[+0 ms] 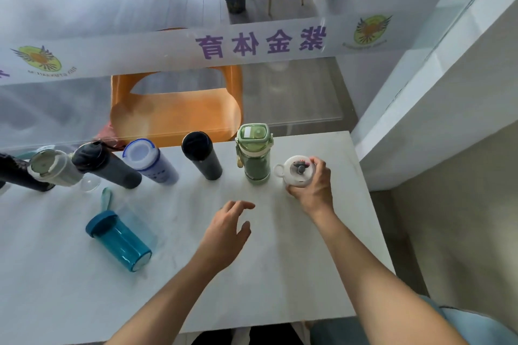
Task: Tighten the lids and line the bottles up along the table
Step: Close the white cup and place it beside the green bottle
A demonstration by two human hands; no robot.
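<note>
While the right hand point(314, 185) grips the white bottle point(297, 173) at its lid, the left hand point(227, 232) hovers relaxed; it looks light and smooth.

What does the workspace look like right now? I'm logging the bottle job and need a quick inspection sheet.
Surface: pale table, bare in front of the hands.
Job's things: row along the far edge: green bottle, black tumbler, lavender bottle, dark bottle, grey-lidded bottle, all upright. White bottle at the row's right end. Teal bottle stands apart, nearer the person.
Clutter: a clear glass base shows behind the row.
Grippers: right hand grips the white bottle; left hand hovers, fingers relaxed, holding nothing.
Cables: nothing seen.
Surroundings: orange chair beyond a glass partition; white ledge on the right.
</note>
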